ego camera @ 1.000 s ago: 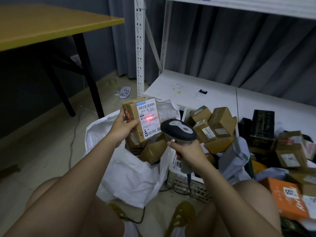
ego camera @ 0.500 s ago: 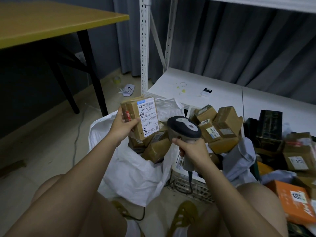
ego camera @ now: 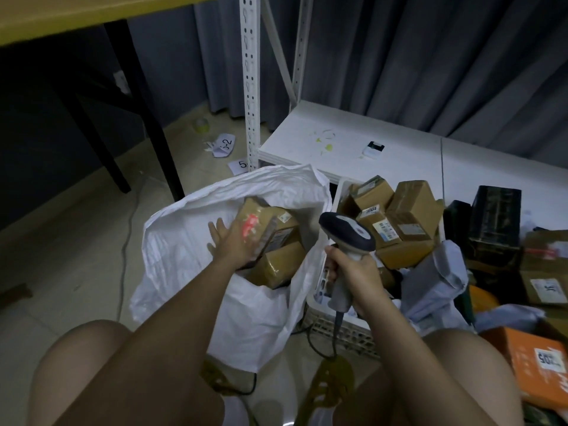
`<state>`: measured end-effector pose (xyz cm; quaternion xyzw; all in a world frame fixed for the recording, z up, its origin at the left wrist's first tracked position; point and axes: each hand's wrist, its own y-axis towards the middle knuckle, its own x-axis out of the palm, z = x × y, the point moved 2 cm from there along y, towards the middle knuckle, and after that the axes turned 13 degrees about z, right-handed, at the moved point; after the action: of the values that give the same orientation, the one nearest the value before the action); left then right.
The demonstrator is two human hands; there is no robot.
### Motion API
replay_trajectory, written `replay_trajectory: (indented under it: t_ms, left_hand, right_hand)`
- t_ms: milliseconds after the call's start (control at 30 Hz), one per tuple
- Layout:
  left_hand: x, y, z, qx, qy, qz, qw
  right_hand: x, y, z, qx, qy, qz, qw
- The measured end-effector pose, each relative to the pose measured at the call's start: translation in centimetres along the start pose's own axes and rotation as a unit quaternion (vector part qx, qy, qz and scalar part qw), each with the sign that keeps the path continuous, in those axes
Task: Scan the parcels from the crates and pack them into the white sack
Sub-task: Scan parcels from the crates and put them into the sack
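Note:
The white sack (ego camera: 184, 241) stands open on the floor between my knees, with several brown cardboard parcels inside. My left hand (ego camera: 233, 241) reaches into its mouth with fingers spread, against the top parcel (ego camera: 264, 222); red scanner light falls on both. My right hand (ego camera: 356, 275) grips the handle of the grey barcode scanner (ego camera: 347, 232), whose head points toward the sack. To the right of the sack, a white crate (ego camera: 347, 336) holds several more brown parcels (ego camera: 408, 210).
A white shelf post (ego camera: 250, 87) and low shelf board (ego camera: 353, 142) stand behind the sack. A yellow table (ego camera: 61, 13) with black legs (ego camera: 147, 118) is at left. Black boxes (ego camera: 495, 216), a grey mailer bag (ego camera: 436, 284) and an orange box (ego camera: 534, 364) pile up at right.
My left hand has lowered the scanned parcel from in front of the scanner down into the sack and opened its fingers. The scanner has stayed about where it was.

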<state>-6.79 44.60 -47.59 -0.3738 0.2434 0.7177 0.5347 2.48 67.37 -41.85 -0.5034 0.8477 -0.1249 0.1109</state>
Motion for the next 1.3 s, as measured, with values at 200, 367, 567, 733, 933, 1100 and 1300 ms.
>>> replay_trajectory:
  t_ms: [200,367,567,733,933,1100,1300]
  left_hand:
    - [2.1,-1.5,2.4,0.065,0.006,-0.025,0.998]
    - [2.8,-2.9,8.9,0.175,-0.139,0.0,0.975]
    - [5.6,-4.7,20.2,0.202,-0.222,-0.058,0.952]
    - [12.4,-4.3,26.3,0.152,-0.2,-0.155,0.955]
    - [19.9,-2.1,30.0,0.099,-0.166,-0.2,0.961]
    - [25.2,0.2,31.0,0.081,-0.122,-0.21,0.967]
    - [24.8,0.4,32.1,0.064,-0.152,-0.218,0.962]
  right_hand:
    - [-2.4,3.0,-0.2,-0.036,-0.047,0.042,0.997]
    - [-6.2,5.9,-1.4,-0.016,-0.043,0.12,0.992]
    - [-12.7,10.1,-3.4,-0.013,0.026,0.248,0.968]
    - [-16.8,15.4,-2.6,0.036,0.098,0.299,0.949]
    - [-17.6,21.7,-1.6,0.103,0.143,0.31,0.934]
    - [-18.0,25.6,-1.2,0.115,0.141,0.33,0.926]
    - [-17.7,26.8,-0.5,0.114,0.16,0.282,0.939]
